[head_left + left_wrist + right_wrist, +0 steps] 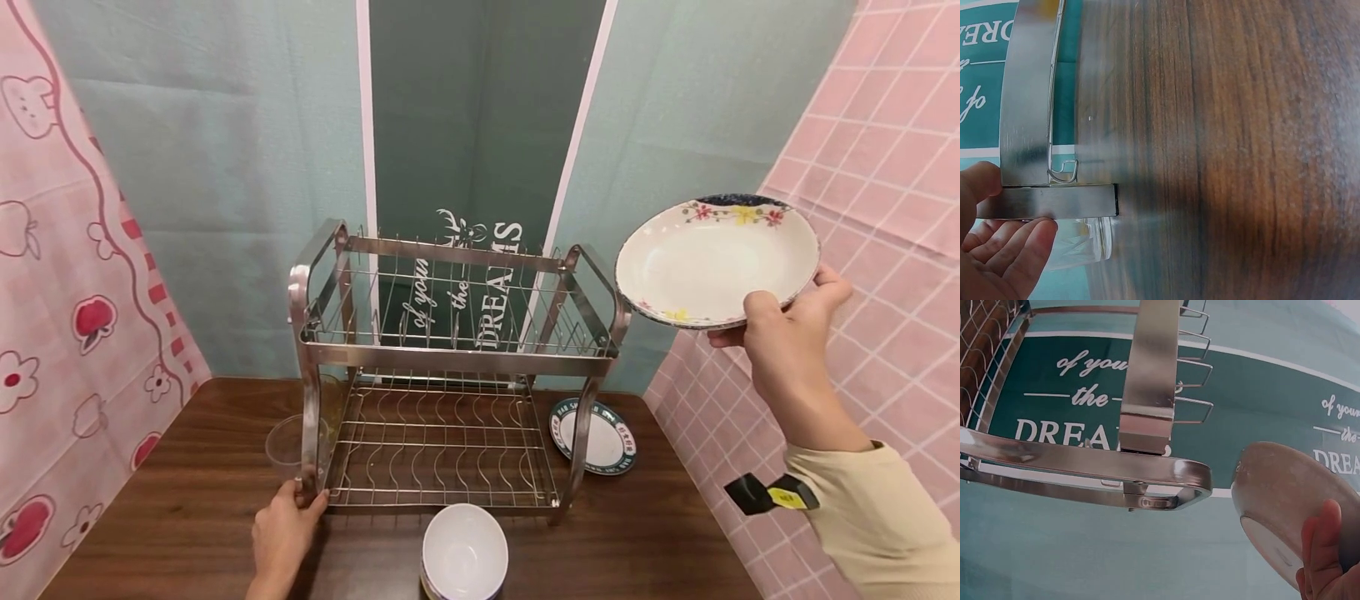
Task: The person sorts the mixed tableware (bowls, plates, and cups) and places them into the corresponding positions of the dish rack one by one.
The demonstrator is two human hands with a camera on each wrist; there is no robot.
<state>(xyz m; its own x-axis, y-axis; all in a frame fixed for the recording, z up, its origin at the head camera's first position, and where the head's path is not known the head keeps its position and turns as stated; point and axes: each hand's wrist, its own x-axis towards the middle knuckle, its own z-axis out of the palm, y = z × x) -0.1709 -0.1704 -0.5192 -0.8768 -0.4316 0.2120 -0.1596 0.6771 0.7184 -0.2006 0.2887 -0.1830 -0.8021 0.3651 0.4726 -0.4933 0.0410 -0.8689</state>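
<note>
My right hand point(795, 350) pinches a white deep plate point(712, 258) by its near rim. Red and yellow flowers decorate it, and a dark speckled edge runs round it. The plate is tilted in the air to the right of a two-tier metal dish rack point(465, 360). In the right wrist view, fingers point(1325, 544) press against the plate's underside point(1279, 487). Low on the left, my left hand point(285, 529) grips the front leg of the rack. The left wrist view has its thumb and fingers on either side of the metal leg point(1054, 201).
A white bowl point(465, 546) stands in front of the rack on the wooden table point(172, 500). Behind the rack's right leg lies a small green-rimmed plate point(611, 442). A clear glass point(283, 442) is by the left leg. Pink tiled wall point(862, 167) rises at the right.
</note>
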